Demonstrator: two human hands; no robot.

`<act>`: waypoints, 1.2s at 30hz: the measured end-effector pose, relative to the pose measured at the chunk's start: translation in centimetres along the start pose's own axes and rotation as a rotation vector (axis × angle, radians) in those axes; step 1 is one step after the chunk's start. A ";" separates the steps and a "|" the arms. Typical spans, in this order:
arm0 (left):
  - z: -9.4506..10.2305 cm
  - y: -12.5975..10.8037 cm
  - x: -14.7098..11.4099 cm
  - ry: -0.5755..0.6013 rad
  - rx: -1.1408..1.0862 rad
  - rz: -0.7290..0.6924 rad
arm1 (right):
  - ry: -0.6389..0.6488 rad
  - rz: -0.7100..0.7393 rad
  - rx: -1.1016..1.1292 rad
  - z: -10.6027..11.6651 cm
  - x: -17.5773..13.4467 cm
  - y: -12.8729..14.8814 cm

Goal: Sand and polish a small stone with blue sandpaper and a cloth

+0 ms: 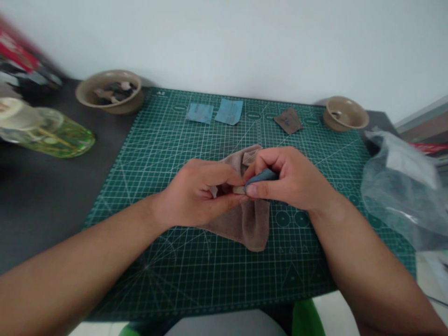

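Over the middle of the cutting mat, my two hands meet fingertip to fingertip. My left hand (199, 193) pinches a small pale tan piece (239, 190), perhaps a stone; most of it is hidden by the fingers. A folded bit of blue-grey sandpaper (262, 176) is gripped between the thumb and fingers of my right hand (289, 179), touching the end of the tan piece. Beneath both hands lies a crumpled brown cloth (255, 228). Two blue sandpaper squares (229, 112) and a brown sandpaper square (289, 120) rest farther back.
The green cutting mat (157, 275) covers much of the dark table (105, 172). At back left stands a bowl (131, 105) of mixed pieces, with a smaller bowl (350, 119) at back right. A bottle of green liquid (59, 135) is left; a clear plastic bag (395, 186) lies right.
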State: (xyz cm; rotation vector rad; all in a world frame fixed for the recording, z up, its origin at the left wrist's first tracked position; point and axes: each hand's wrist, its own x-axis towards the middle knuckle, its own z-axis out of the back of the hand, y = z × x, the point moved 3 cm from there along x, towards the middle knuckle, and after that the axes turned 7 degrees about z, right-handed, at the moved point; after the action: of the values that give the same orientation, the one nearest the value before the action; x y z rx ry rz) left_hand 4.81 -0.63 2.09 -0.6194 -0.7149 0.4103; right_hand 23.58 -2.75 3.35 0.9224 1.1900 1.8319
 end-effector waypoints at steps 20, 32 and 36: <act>-0.5 0.5 -0.4 -0.030 -0.295 0.099 | 0.013 -0.012 0.024 0.3 -0.2 0.3; -0.3 0.3 0.1 0.059 0.015 -0.077 | 0.104 0.016 0.061 -0.2 0.4 -0.6; -0.3 0.3 0.1 0.081 -0.009 -0.048 | 0.075 -0.033 -0.005 -0.2 0.1 -0.3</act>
State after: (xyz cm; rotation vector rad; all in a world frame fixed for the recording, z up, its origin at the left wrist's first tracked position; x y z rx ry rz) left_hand 5.02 -0.48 1.77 -0.6227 -0.6539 0.3361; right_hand 23.41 -2.70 3.02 0.8324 1.2393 1.8563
